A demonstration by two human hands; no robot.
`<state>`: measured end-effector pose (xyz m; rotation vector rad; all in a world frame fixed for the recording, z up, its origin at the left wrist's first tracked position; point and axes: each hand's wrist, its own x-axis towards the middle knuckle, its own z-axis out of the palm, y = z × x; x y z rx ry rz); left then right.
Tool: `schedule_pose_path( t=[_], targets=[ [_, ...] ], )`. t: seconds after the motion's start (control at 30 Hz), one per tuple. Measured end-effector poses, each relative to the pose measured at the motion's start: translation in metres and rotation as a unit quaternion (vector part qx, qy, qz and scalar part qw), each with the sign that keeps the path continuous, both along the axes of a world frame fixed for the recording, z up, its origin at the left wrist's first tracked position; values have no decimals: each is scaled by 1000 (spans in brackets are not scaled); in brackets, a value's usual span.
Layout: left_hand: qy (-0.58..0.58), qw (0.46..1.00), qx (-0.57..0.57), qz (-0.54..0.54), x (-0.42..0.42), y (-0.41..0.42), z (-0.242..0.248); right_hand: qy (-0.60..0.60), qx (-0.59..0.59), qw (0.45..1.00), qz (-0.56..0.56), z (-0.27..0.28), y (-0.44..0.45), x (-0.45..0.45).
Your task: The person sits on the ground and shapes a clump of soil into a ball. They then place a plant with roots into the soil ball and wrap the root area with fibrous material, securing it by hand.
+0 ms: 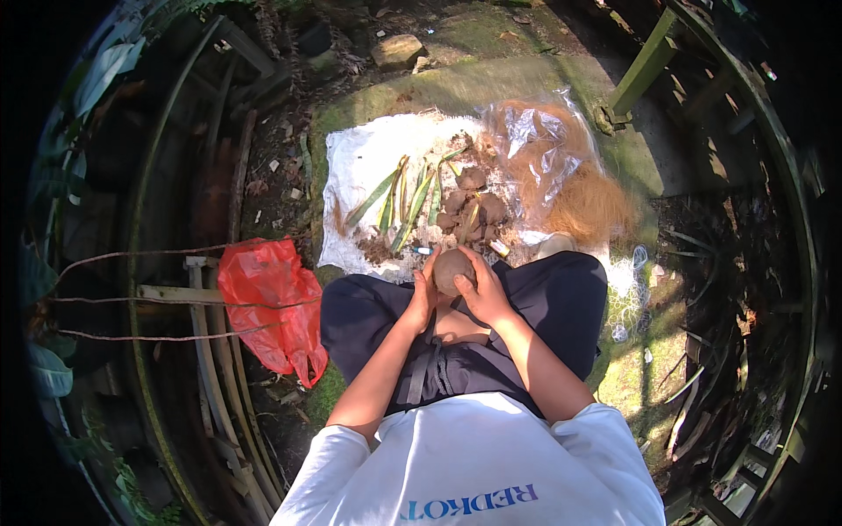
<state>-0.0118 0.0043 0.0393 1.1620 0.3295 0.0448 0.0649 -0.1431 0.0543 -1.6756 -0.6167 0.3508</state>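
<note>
Between my two hands, over my crossed legs, is a rounded ball of brown soil or clay [454, 271]. My left hand [424, 289] cups one side of it. My right hand [485, 286] wraps the other side, its thumb across the near face. A yellow-green leaf [470, 225] rises just behind the ball and seems to stick out of it. Beyond lie several brown soil lumps [483, 209] on a white woven sheet [358, 148]. Left of them rest several variegated snake plant leaves [414, 207], some beside loose soil [378, 251].
Orange-brown fibre [589, 207] spills from a clear plastic bag [533, 128] at the sheet's right. Tangled white string [625, 289] lies by my right knee. A red plastic bag [266, 296] sits left, near wooden slats [214, 355]. A small blue-and-white tube [422, 250] is near the ball.
</note>
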Motion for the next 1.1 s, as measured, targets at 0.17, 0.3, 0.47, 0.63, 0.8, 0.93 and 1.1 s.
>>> schedule_pose_path(
  t=[0.17, 0.3, 0.47, 0.63, 0.8, 0.93, 1.1],
  targets=[
    [110, 932, -345, 33, 7, 16, 11, -188, -61, 979, 44, 10, 5, -1],
    [115, 909, -398, 44, 9, 23, -14, -200, -138, 967, 74, 23, 15, -3],
    [149, 897, -408, 88, 17, 18, -7, -263, -149, 953, 14, 24, 50, -10],
    [124, 867, -472, 104, 16, 23, -35, -262, -139, 955, -13, 9, 83, -4],
    [159, 888, -401, 158, 26, 15, -53, -295, -152, 943, 13, 9, 84, 16],
    [135, 898, -366, 204, 29, 7, -68, -313, -220, 922, 51, 17, 88, 20],
    [126, 901, -343, 233, 30, 3, -71, -322, -268, 908, 29, 25, 99, 16]
  ],
)
